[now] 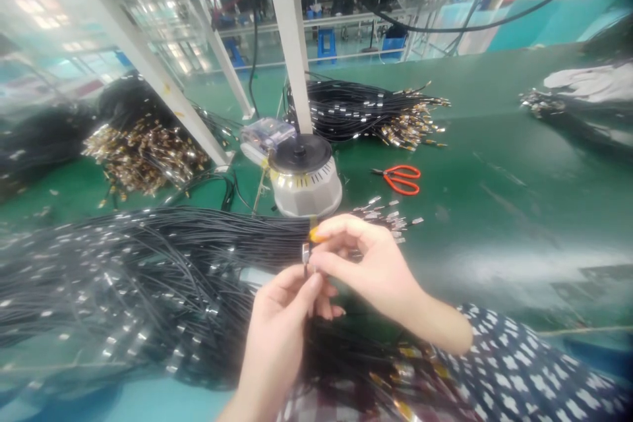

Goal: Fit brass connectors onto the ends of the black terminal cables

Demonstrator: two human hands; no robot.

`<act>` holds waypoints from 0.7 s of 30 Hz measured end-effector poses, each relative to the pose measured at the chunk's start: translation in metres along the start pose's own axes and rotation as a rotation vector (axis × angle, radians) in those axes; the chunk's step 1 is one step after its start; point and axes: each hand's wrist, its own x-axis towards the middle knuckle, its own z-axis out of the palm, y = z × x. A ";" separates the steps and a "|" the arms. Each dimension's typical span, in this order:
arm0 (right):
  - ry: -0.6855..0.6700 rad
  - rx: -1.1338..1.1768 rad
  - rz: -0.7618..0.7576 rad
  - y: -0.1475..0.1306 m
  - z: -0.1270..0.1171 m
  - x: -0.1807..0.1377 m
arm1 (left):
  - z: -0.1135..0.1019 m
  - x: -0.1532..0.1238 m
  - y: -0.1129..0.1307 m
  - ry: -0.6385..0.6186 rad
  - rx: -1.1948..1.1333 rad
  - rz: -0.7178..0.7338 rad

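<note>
My left hand (284, 316) pinches a thin black cable just below its small silver metal connector (305, 252), which points upward. Close beside it, my right hand (368, 260) has its fingers curled, with a small piece of yellow tape (315, 235) at the index fingertip. The right thumb is next to the connector; whether it touches is hard to tell. Behind both hands lies a thick bundle of black cables (247, 234), its silver-ended tips (395, 221) fanning out to the right. A round grey tape dispenser (309, 191) with a black top stands just beyond the bundle.
Orange-handled scissors (403, 179) lie on the green table (484, 191). More cable bundles sit at the back (346, 109), far left (143, 151) and right (583, 119). White frame posts (291, 33) rise from the table. Cables with yellow-wrapped ends (405, 369) are on my lap.
</note>
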 end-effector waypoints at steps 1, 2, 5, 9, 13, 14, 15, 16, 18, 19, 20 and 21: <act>0.001 0.043 0.003 0.000 0.002 0.000 | -0.001 0.000 0.000 0.001 0.005 0.002; 0.006 0.081 -0.002 0.001 0.002 0.001 | -0.002 -0.001 0.000 0.013 0.016 0.022; 0.015 0.166 -0.005 0.002 0.000 0.003 | -0.010 -0.002 0.005 0.117 0.042 0.134; -0.088 0.258 0.072 0.005 -0.006 0.006 | -0.021 -0.003 0.014 0.122 -0.002 0.055; -0.255 0.325 0.157 0.006 -0.010 0.009 | -0.021 -0.004 0.010 -0.005 0.163 -0.036; -0.267 0.320 0.168 0.006 -0.010 0.009 | -0.020 -0.004 0.008 -0.005 0.199 -0.029; -0.267 0.309 0.175 0.005 -0.011 0.009 | -0.018 -0.004 0.007 0.009 0.213 -0.013; -0.255 0.292 0.172 0.004 -0.012 0.009 | -0.016 -0.004 0.005 0.032 0.209 0.003; -0.215 0.263 0.145 0.003 -0.013 0.009 | -0.013 -0.004 0.004 0.083 0.173 0.019; -0.193 0.247 0.121 0.003 -0.014 0.008 | -0.012 -0.004 0.004 0.107 0.155 0.024; -0.177 0.224 0.094 0.004 -0.015 0.007 | -0.011 -0.004 0.004 0.128 0.141 0.032; -0.169 0.195 0.068 0.004 -0.016 0.006 | -0.010 -0.004 0.005 0.143 0.128 0.042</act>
